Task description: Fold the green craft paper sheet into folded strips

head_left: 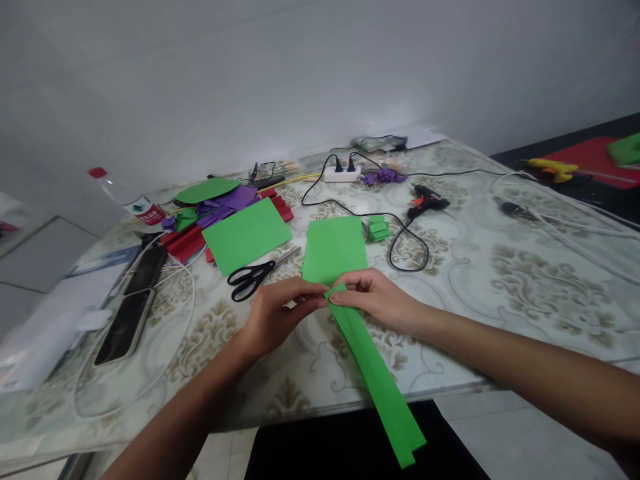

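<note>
A long green paper strip [373, 363] slants down past the table's front edge, its upper end between my two hands. My left hand [280, 310] pinches the left corner of that end with thumb and fingertips. My right hand [373, 297] is closed on the same end from the right, thumb on top. Just beyond my hands lies a stack of green paper sheets [335, 247]. Black-handled scissors [255, 275] rest to the left of my left hand, beside another green sheet [247, 235]. A small folded green paper piece [379, 229] sits right of the stack.
Red and purple paper [227, 203] is heaped at the back left near a bottle [135, 200]. A white power strip [343, 174] feeds cords across the table. A black glue gun [425, 200] lies at right, a yellow one [553, 168] farther off. A phone [125, 327] lies left.
</note>
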Demonstrator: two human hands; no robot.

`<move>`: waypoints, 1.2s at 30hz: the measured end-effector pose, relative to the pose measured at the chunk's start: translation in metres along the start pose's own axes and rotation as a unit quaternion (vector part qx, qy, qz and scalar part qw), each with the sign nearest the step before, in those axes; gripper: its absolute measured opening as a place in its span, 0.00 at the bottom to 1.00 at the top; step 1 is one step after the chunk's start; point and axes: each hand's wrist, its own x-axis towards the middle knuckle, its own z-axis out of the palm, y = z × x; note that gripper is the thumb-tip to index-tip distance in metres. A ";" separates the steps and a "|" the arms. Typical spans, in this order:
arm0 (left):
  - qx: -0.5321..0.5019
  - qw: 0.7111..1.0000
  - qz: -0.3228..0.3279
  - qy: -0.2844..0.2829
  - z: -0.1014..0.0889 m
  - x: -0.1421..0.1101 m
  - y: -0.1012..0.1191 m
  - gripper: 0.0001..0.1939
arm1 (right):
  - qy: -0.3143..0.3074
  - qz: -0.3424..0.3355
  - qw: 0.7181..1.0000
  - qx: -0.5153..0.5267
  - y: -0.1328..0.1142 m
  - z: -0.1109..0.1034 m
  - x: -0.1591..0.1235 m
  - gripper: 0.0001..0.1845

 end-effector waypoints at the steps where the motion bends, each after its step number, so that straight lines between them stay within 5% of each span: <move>1: -0.001 1.000 0.000 -0.001 0.000 0.000 0.000 0.08 | 0.000 0.000 1.000 -0.001 0.000 0.000 0.000 0.17; 36: 0.014 1.000 0.010 -0.002 0.001 -0.001 0.000 0.07 | 0.003 0.008 1.000 0.000 -0.002 0.002 0.000 0.21</move>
